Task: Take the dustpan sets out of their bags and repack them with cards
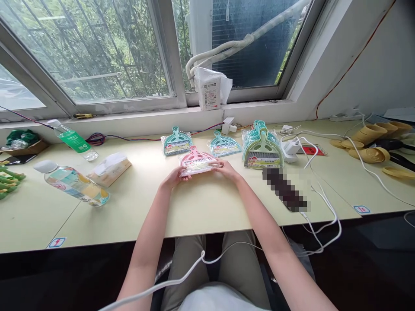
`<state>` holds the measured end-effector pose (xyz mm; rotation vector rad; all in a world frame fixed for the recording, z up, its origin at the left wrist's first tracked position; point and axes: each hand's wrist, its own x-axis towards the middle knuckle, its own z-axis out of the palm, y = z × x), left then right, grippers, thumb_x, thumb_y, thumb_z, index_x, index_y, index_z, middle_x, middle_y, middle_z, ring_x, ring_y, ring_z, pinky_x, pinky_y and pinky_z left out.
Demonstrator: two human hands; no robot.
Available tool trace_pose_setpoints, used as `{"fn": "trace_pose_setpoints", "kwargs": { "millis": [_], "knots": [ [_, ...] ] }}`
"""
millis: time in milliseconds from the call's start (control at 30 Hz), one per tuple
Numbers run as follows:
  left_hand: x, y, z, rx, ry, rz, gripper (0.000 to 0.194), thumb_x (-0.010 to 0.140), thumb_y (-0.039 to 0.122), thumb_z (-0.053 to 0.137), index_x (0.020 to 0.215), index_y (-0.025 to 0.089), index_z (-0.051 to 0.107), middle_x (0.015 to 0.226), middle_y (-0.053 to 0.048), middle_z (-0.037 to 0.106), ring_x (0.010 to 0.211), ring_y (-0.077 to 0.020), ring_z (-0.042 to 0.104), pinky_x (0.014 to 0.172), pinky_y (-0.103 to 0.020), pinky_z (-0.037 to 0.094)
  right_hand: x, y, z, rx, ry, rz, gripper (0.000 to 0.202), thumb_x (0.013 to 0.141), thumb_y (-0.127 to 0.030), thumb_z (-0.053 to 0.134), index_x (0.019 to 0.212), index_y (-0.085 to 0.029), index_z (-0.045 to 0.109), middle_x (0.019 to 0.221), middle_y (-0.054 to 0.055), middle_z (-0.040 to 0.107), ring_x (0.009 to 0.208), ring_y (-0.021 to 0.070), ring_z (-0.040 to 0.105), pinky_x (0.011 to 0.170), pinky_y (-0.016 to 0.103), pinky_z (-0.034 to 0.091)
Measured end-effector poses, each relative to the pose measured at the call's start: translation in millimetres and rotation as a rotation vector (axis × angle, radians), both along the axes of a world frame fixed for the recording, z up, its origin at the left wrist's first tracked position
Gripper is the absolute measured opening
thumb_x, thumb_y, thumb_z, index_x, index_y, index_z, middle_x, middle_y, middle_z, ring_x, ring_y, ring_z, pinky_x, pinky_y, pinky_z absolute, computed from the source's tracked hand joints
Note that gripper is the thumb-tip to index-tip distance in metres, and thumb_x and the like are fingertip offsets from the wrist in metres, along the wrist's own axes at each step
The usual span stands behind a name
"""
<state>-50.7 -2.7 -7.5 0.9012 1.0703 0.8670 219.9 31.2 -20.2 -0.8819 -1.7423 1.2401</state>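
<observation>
Between my hands is a pink mini dustpan and brush set [196,160] in clear plastic wrapping, its handle pointing toward the window. My left hand [177,178] grips its left lower corner, and my right hand [226,169] grips its right side; both sets of fingers are closed on the edges. Just behind lie two wrapped teal dustpan sets, one at the left [177,141] and one at the right [224,144]. Farther right, a pile of teal sets [256,131] has a green dustpan set [263,151] leaning at its front.
Two drink bottles, one green-labelled [76,141] and one clear [76,183], lie left beside a tissue pack [110,169]. On the right are a blurred-out dark object [285,190], a white charger [291,149], loose white cables [327,211] and yellow cups [371,134]. The table's front edge [210,233] is near my lap.
</observation>
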Motion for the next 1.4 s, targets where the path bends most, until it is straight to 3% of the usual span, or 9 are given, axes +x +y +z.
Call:
{"fn": "trace_pose_setpoints", "kwargs": {
  "millis": [167,433,633,800,900,1000,1167,1233,1400],
  "knots": [
    [-3,-1,-2.0,0.035,0.005,-0.052,0.035,0.087,0.031,0.051,0.111,0.006,0.056,0.076,-0.012,0.07,0.062,-0.016,0.066,0.059,-0.024,0.055,-8,2,-8.7,0.004,0.061,-0.059,0.033,0.074,-0.049,0.067,0.094,-0.023,0.075,0.13,0.006,0.057,0.129,0.029,0.042,0.105,0.038,0.037],
    [0,-6,-6.2,0.13,0.066,-0.249,0.044,0.083,0.027,0.06,0.12,0.006,0.048,0.08,-0.015,0.071,0.052,-0.0112,0.059,0.048,-0.019,0.048,-15,1,-13.1,-0.04,0.194,-0.232,0.034,0.072,-0.037,0.067,0.103,-0.025,0.071,0.131,0.004,0.056,0.125,0.0292,0.047,0.083,0.037,0.056],
    [3,-6,-4.1,0.166,0.106,-0.231,0.052,0.083,0.035,0.06,0.126,0.011,0.044,0.072,-0.009,0.069,0.049,-0.0109,0.057,0.047,-0.02,0.046,-18,3,-16.8,-0.182,0.27,-0.317,0.083,0.066,-0.027,0.072,0.141,-0.034,0.036,0.14,0.005,0.047,0.115,0.0254,0.056,0.08,0.038,0.058],
    [5,-9,3.9,0.266,0.034,-0.197,0.062,0.082,0.062,0.047,0.121,0.014,0.05,0.084,-0.012,0.068,0.077,-0.0202,0.066,0.061,-0.028,0.054,-17,7,-16.8,-0.197,0.338,-0.356,0.082,0.065,-0.029,0.073,0.14,-0.024,0.04,0.129,0.009,0.056,0.111,0.0252,0.058,0.081,0.036,0.057],
    [16,-14,8.3,0.377,0.152,-0.217,0.076,0.072,0.053,0.067,0.133,0.02,0.038,0.098,-0.013,0.067,0.088,-0.0235,0.066,0.062,-0.028,0.054,-14,7,-10.9,-0.132,0.425,-0.381,0.078,0.062,-0.028,0.073,0.134,-0.024,0.045,0.123,0.008,0.059,0.112,0.0242,0.056,0.085,0.036,0.055],
    [32,-15,3.5,0.433,0.294,-0.076,0.083,0.066,0.042,0.075,0.135,0.021,0.032,0.109,-0.015,0.064,0.085,-0.0223,0.066,0.059,-0.028,0.054,-10,6,-5.0,-0.065,0.499,-0.407,0.071,0.06,-0.024,0.072,0.127,-0.023,0.049,0.114,0.008,0.063,0.11,0.0224,0.057,0.09,0.037,0.051],
    [49,-8,-8.2,0.451,0.192,0.175,0.061,0.076,0.045,0.064,0.127,0.023,0.038,0.127,-0.012,0.054,0.099,-0.0254,0.063,0.069,-0.039,0.059,-14,4,-3.2,-0.089,0.553,-0.458,0.048,0.057,-0.021,0.069,0.102,-0.022,0.052,0.101,0.006,0.064,0.097,0.0223,0.061,0.082,0.037,0.052],
    [50,-8,-7.0,0.448,0.153,0.22,0.054,0.077,0.045,0.062,0.122,0.022,0.042,0.126,-0.011,0.055,0.103,-0.0262,0.062,0.074,-0.042,0.058,-16,3,-3.6,-0.109,0.553,-0.481,0.043,0.056,-0.021,0.068,0.095,-0.022,0.051,0.099,0.005,0.064,0.094,0.022,0.062,0.078,0.035,0.053],
    [54,-10,-0.2,0.43,0.136,0.207,0.052,0.076,0.044,0.063,0.115,0.019,0.041,0.113,-0.01,0.062,0.08,-0.0208,0.069,0.076,-0.042,0.057,-11,0,3.0,-0.022,0.443,-0.542,0.036,0.064,-0.024,0.062,0.098,-0.023,0.049,0.102,0.006,0.064,0.096,0.0212,0.062,0.08,0.033,0.052]
  ]
}}
